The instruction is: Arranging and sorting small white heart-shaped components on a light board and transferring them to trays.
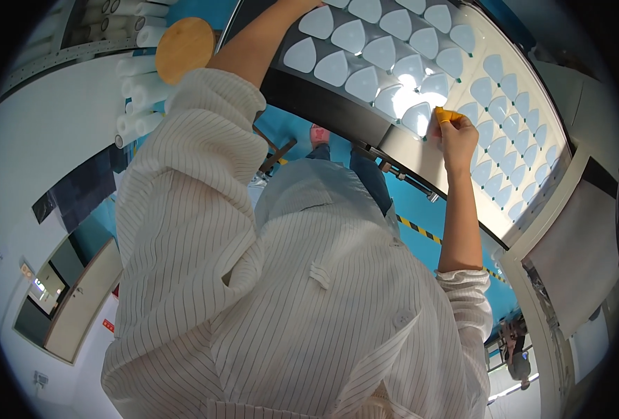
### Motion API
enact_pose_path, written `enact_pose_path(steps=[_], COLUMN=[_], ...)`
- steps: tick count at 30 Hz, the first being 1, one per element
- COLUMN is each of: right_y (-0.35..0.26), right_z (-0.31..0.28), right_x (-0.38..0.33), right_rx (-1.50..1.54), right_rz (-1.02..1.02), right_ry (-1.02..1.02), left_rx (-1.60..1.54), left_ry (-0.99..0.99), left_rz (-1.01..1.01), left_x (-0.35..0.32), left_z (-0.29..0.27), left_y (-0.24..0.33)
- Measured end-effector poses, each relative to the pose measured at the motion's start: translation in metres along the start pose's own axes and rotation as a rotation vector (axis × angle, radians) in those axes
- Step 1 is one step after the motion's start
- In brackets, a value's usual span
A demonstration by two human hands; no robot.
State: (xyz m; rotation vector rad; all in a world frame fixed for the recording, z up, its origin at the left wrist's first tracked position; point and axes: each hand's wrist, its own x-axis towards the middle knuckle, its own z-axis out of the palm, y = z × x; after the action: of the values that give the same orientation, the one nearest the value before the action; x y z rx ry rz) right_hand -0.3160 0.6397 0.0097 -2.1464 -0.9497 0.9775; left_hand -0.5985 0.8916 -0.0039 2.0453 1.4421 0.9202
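Note:
Rows of pale, translucent, shield-shaped pieces lie across a sloping surface, dark on the left and brightly lit on the right. Many have a small green tab at the pointed end. My right hand is at the lit part, beside a shiny piece near the front edge. Yellow covers sit on its fingertips, which are pressed together; whatever they may hold is hidden. My left arm reaches over the dark part, and only a bit of my left hand shows at the top edge, its fingers out of sight.
A round wooden stool top stands left of the surface, by several white rolls. A light machine frame rises on the right. Yellow-black tape marks the blue floor. Another person is at the lower right.

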Motion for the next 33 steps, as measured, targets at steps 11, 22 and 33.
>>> enact_pose_path(steps=[11, 22, 33], right_y=[-0.008, 0.019, -0.028], right_z=[0.004, 0.006, 0.052], right_x=[-0.004, -0.007, -0.044], right_rx=[-0.091, 0.047, -0.337], right_rz=[-0.009, -0.194, -0.486], right_ry=[0.058, 0.021, 0.066], left_rx=[0.350, 0.341, 0.465], left_ry=[0.191, -0.065, -0.283], left_rz=[-0.083, -0.074, -0.960], left_x=[-0.017, -0.295, -0.521], left_z=[-0.013, -0.093, -0.116], left_y=[0.028, 0.038, -0.024])
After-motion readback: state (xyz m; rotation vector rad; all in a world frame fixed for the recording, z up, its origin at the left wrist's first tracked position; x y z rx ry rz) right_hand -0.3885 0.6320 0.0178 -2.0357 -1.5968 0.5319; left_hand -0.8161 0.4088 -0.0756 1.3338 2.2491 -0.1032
